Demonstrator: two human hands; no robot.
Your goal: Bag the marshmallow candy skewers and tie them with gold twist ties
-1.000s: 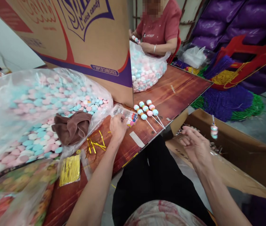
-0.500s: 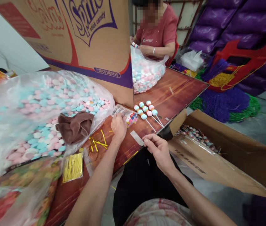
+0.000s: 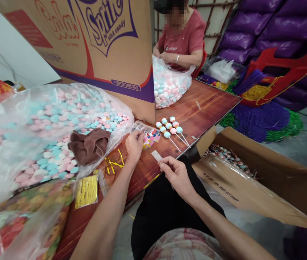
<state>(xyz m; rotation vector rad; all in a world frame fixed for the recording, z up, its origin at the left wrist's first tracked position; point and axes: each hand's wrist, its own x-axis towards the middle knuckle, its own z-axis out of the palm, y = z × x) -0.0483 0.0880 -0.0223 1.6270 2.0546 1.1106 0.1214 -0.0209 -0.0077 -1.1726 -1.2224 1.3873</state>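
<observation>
My right hand [image 3: 176,175] pinches a short, flat whitish strip [image 3: 157,155] between thumb and fingertips, above the table's front edge. The strip points up and left. My left hand [image 3: 135,146] is at the near edge of some small printed clear plastic bags [image 3: 151,136], fingers curled together; whether a bag is between its fingertips I cannot tell. Just right of the bags lie three skewers of pink, white and blue marshmallows [image 3: 166,134] on white sticks. Loose gold twist ties [image 3: 112,166] lie left of my left wrist, with a packet of gold ties [image 3: 86,191] nearer me.
A large clear bag of marshmallows [image 3: 47,104] covers the table's left, a brown cloth [image 3: 89,144] on it. A tall carton [image 3: 110,72] stands behind. Across the table sits a person [image 3: 183,39] by another marshmallow bag [image 3: 172,86]. An open carton [image 3: 264,191] is at right.
My right hand has shifted slightly left with the strip, which shows less of its length. My left hand stays by the printed bags, its fingers turned a little. The view has shifted slightly.
</observation>
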